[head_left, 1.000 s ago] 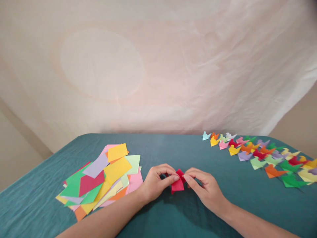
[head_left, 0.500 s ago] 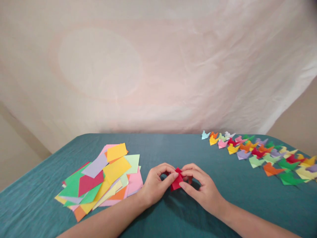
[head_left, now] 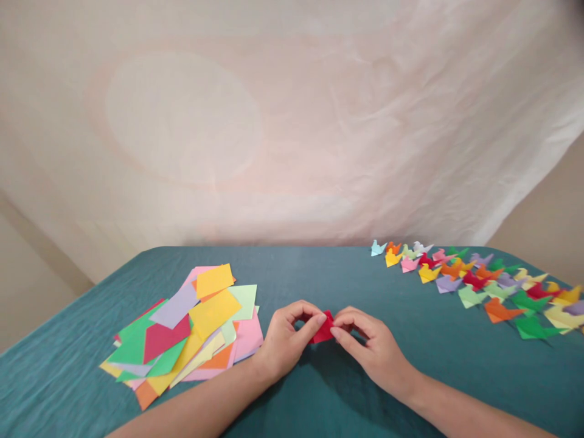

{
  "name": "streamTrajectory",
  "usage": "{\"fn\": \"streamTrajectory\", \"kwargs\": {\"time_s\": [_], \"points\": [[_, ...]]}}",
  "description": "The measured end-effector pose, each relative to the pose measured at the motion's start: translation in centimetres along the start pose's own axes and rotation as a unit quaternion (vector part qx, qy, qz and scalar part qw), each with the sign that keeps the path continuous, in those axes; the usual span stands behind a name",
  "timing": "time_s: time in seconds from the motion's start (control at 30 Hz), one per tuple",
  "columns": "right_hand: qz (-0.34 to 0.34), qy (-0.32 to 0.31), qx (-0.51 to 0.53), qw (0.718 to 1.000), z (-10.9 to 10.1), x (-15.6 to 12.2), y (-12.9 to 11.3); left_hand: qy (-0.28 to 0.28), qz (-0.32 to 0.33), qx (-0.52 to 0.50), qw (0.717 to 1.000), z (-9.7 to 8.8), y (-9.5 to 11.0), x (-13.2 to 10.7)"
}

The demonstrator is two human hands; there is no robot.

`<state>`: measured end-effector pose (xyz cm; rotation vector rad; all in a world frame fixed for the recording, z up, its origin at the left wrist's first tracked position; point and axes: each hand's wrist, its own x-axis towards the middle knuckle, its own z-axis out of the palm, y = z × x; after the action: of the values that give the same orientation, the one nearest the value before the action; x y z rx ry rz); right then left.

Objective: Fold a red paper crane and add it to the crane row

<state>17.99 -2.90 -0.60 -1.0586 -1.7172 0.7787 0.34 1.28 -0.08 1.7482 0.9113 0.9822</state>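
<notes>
- Centre of the near side of the table, and here's the small folded red paper (head_left: 323,330), between the two hands, a dark shadow falling on the teal cloth (head_left: 301,274) nearer the person.
- Left hand (head_left: 289,334): thumb laid over the paper's face, fingers curled behind, the gap closed down to a pinch on its left part.
- Right hand (head_left: 371,344): thumb and forefinger tips nearly together, nipping the right edge; the other fingers bend inward, their tips partly hidden.
- Over to the left, just beyond the left forearm, a loose pile of coloured sheets (head_left: 214,313), overlapping at all angles, with yellow, lavender, green and red on top.
- Out on the right, well apart from the hands, slanting rows of folded paper birds (head_left: 474,280), a light-blue bird (head_left: 377,248) at the far end, a green bird (head_left: 531,327) close to the near end.
- Behind it all hangs a pale, creased backdrop (head_left: 296,140).
</notes>
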Motion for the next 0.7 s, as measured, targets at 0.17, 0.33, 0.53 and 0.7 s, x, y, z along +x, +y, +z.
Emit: {"fn": "streamTrajectory", "kwargs": {"time_s": [0.17, 0.33, 0.53, 0.7], "points": [[0.039, -0.011, 0.012, 0.999, 0.13, -0.17, -0.22, -0.002, 0.004, 0.006, 1.0, 0.02, 0.34, -0.07], [0.052, -0.02, 0.022, 0.998, 0.25, -0.25, -0.43, -0.004, -0.004, -0.021, 1.0, 0.12, 0.31, 0.01], [0.057, -0.005, 0.031, 0.998, 0.4, -0.37, -0.38, 0.004, -0.011, -0.022, 1.0, 0.26, 0.39, 0.04], [0.06, 0.009, 0.028, 0.998, 0.48, 0.02, 0.01, -0.012, 0.018, -0.004, 1.0, 0.33, 0.69, -0.26]]}}
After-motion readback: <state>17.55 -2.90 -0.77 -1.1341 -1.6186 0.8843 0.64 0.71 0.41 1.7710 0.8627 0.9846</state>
